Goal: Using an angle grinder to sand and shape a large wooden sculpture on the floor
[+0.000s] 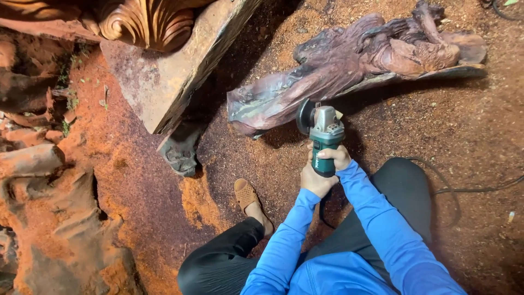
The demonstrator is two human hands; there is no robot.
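Observation:
A teal angle grinder (326,136) with a grey head and a dark disc sits in both my hands. My left hand (315,181) wraps the rear of its body from below. My right hand (334,158) closes over the body from the right. The disc (303,116) stands right at the lower edge of a reddish-brown carved wood piece (349,60) that lies on the sawdust ground. I cannot tell if the disc touches the wood. My sleeves are blue.
A large carved timber slab (164,71) leans at the upper left. Rough reddish carvings (49,218) fill the left side. My sandalled left foot (248,199) rests on the sawdust. A black cable (469,188) runs across the ground at right.

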